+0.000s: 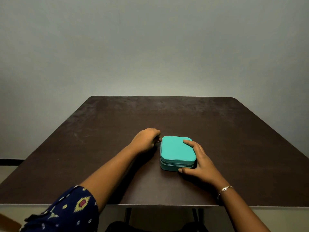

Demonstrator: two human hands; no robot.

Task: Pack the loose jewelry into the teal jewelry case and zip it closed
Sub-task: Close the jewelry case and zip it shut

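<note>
The teal jewelry case [175,152] lies flat on the dark brown table [117,124], lid down, its zip line running along the near side. My left hand [145,141] is curled at the case's far-left corner, fingertips pinched on the small metal zipper pull [159,141]. My right hand [198,158] rests on the case's right side, fingers over the lid and thumb against the front corner, holding it steady. No loose jewelry shows on the table.
The table's near edge [167,205] runs just below my forearms. A plain grey wall stands behind the table. A thin bracelet [224,190] is on my right wrist. Dark table legs show underneath.
</note>
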